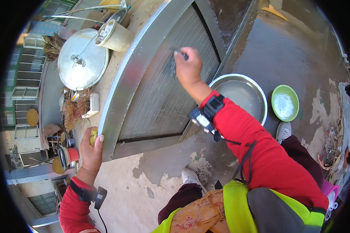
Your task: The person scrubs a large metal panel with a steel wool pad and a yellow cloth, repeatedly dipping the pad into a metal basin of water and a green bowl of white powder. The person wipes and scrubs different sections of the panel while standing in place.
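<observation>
A metal-framed panel with a ribbed inner face [169,75] stands tilted before me. My right hand [189,65] holds a dark scrubbing pad [171,65] against the ribbed face; the pad is blurred. At the panel's lower left edge, my left hand [91,151] grips the frame, with a yellow-green cloth or sponge [93,137] between the fingers and the edge. Beside the panel on the right is a wide metal basin [242,93] holding greyish water. To its right sits a small green plastic basin [285,103] with whitish, foamy contents.
Wet, patchy concrete [268,52] lies around the basins, and my two shoes stand on it. Beyond the panel are a whitish bucket [119,36], a large round metal lid [83,61], dried plants [73,109] and a red pot [73,154]. Dry debris [331,148] lies at the far right.
</observation>
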Demonstrator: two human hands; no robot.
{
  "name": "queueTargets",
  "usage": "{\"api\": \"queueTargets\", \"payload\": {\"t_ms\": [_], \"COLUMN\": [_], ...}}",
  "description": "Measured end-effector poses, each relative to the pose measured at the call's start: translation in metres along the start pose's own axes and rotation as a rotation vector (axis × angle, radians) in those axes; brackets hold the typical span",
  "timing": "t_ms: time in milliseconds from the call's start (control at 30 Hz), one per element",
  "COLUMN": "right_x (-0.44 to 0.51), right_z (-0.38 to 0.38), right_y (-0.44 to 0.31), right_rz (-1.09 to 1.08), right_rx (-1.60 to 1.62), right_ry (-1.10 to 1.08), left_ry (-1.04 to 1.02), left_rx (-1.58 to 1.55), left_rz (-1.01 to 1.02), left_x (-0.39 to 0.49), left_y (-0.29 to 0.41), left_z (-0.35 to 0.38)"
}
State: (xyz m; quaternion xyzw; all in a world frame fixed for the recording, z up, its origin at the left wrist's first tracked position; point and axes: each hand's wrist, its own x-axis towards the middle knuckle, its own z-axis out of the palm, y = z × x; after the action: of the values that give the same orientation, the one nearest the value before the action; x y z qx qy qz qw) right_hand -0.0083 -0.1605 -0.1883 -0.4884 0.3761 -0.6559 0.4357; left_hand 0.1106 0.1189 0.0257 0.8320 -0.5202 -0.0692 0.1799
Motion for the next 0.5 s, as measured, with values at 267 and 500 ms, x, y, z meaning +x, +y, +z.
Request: {"api": "queueTargets", "payload": {"t_ms": [267, 500], "right_x": [-0.015, -0.007], "right_z": [-0.002, 0.005], "right_y": [-0.063, -0.069], "right_rz": [-0.434, -0.124], "right_rx": [0.06, 0.011], "right_ry": [-0.307, -0.068], "left_ry": [0.001, 0.025], "left_rx": [0.027, 0.025], "left_rz": [0.015, 0.035], "left_x": [0.0, 0.001], "left_y": [0.0, -0.004], "left_z": [-0.001, 0.0]}}
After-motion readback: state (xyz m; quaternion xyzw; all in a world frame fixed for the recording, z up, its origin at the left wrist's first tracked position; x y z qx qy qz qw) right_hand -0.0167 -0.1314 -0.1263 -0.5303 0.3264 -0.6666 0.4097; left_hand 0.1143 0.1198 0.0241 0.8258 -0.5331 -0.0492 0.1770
